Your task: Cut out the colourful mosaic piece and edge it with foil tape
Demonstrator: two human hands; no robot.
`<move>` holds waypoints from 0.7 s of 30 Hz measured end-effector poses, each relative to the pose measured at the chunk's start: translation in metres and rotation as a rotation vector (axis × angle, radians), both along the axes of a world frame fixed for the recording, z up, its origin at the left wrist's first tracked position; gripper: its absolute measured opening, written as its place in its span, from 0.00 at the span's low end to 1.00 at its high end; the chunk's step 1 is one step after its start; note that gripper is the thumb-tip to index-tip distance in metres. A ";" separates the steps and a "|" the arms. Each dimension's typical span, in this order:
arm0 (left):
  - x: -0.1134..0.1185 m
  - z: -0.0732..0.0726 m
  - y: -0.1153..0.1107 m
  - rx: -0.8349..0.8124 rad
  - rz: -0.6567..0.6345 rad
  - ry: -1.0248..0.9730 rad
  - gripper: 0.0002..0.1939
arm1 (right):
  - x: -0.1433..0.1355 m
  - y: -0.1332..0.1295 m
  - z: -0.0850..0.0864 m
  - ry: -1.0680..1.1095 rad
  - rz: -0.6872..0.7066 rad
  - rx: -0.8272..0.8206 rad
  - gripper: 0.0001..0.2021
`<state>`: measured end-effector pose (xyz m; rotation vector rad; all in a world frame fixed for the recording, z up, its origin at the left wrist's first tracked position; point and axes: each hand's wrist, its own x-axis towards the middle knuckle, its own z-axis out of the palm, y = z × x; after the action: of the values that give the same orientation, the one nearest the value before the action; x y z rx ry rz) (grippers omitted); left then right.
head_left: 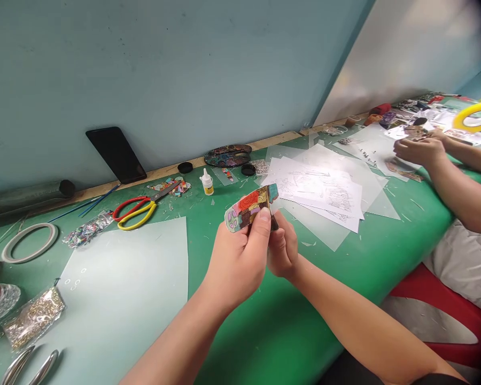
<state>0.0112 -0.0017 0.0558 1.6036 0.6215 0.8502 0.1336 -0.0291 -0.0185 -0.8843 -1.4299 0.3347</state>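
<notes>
A flat, brightly coloured patterned piece [246,207], with red, purple, yellow and teal parts, is held up over the green table. My left hand [244,251] grips it from below, thumb pressed on its front face. Close against it on the right, my right hand [282,246] has its fingers curled at the piece's lower right edge, where a dark part shows. The fingers behind the piece are hidden.
Scissors [138,211], a glue bottle [207,183], a leaning phone [116,154] and a tape roll [30,243] lie behind and left. Translucent sheet [144,278] is front left; printed papers [320,187] lie right. Another person's hands [420,149] work at far right.
</notes>
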 end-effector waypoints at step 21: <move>-0.004 0.002 0.001 -0.056 -0.116 -0.097 0.24 | 0.004 -0.003 0.001 -0.077 -0.073 0.043 0.15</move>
<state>0.0076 -0.0008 0.0575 1.5232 0.4747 0.8127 0.1371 -0.0323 -0.0172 -0.9205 -1.4662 0.2168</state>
